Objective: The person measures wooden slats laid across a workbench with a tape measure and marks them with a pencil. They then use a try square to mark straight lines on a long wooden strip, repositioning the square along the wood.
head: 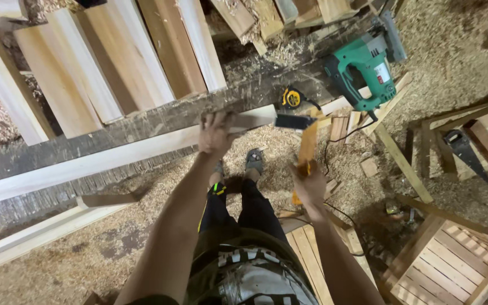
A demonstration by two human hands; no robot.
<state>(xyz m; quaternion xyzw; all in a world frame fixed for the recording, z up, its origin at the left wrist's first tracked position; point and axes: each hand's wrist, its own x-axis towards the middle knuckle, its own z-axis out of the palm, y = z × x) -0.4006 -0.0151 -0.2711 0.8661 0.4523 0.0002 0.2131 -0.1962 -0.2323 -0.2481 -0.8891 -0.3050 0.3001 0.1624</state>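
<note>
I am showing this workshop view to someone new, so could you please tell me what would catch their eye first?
Probably the green power saw on the dark bench at upper right, beside a yellow tape measure. At the centre, the left hand presses on a long pale board lying along the bench, while the right hand holds a wooden-handled try square at the board's end. Sawdust covers the floor.

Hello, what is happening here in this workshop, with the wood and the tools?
A person stands in sawdust at a rough workbench. The left hand presses on a long pale board that lies along the bench. The right hand holds a handsaw by its wooden handle, the dark blade near the board's end. A yellow tape measure and a green power saw rest on the bench. More boards lean behind it.
</note>
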